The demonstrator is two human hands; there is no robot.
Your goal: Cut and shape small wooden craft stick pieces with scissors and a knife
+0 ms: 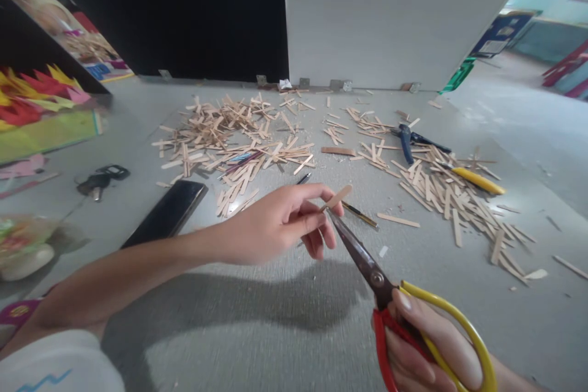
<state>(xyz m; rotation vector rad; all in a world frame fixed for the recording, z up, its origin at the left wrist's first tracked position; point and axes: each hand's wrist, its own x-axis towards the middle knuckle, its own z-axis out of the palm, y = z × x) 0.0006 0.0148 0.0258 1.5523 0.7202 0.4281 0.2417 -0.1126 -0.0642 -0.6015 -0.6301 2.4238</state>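
Note:
My left hand pinches a short wooden stick between thumb and fingers above the grey table. My right hand grips a pair of scissors with one red and one yellow handle. The scissor tips meet the lower part of the stick close to my left fingertips; whether the blades are fully together there I cannot tell. Behind the left hand a pen lies on the table, and to its right is a loose wooden stick.
Piles of wooden sticks spread at the back left and right. Blue-handled pliers and a yellow-handled cutter lie by the right pile. A phone and keys rest on the left. A black and white partition stands behind.

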